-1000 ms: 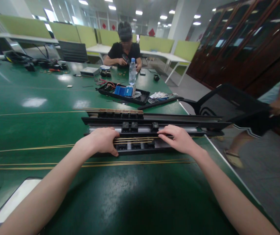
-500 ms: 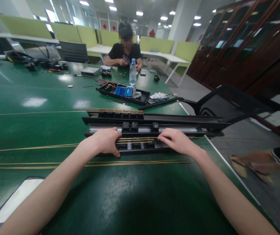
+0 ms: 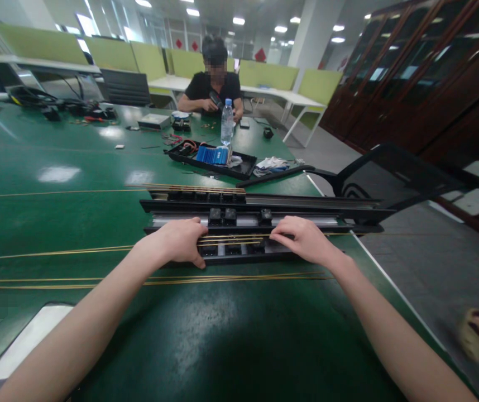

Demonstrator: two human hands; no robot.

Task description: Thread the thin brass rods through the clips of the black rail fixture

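My left hand (image 3: 181,240) is wrapped across the nearest black channel rail (image 3: 239,259), its thumb at the near edge and fingers at the far edge. Thin brass-coloured rods (image 3: 235,240) run from under that hand along the rail, above small black blocks (image 3: 234,249). At the rail's right part, my right hand (image 3: 300,237) has thumb and forefinger pinched together on a thin rod (image 3: 373,234) that sticks out to the right; the fingertips partly hide the contact. Behind lies a second black rail (image 3: 243,229) with three black blocks (image 3: 230,216) on it.
Loose rods (image 3: 206,280) lie nearer me on the green table (image 3: 214,335). Beyond the rails are a black tray (image 3: 245,167), gloves (image 3: 273,166) and a water bottle (image 3: 226,125). A person (image 3: 210,84) sits opposite. A chair (image 3: 390,173) stands right, with a sandalled foot (image 3: 474,335) nearby.
Both my hands and the rails stay in place. On the right, the passer-by's sandalled feet have moved toward the frame's lower right edge, with only one showing now.
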